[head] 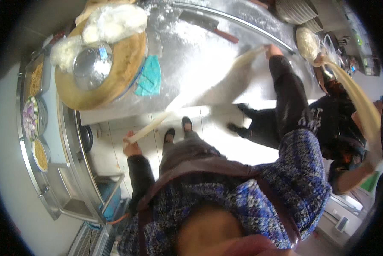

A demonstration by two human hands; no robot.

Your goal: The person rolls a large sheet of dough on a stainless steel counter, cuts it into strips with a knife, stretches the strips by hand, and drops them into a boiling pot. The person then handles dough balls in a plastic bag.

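Observation:
A long strip of pale dough (156,123) stretches between my two hands, its middle blurred and lost in glare over the floured steel worktable (175,41). Over the floor, short of the table's front edge, my left hand (132,146) grips one end. My right hand (273,52) holds the other end out over the table, close to a long metal bar (242,20). A cleaver (199,21) with a reddish handle (226,35) lies on the table beyond the dough. Nearer the left stands a round wooden chopping block (124,60).
On the block rest a metal bowl (90,68) and bagged dough (114,24); a teal cloth (149,76) lies beside it. Bowls of chopped onion (30,118) and yellow food (40,155) stand left. At right a co-worker's hand (319,60) stretches another dough strip (354,86).

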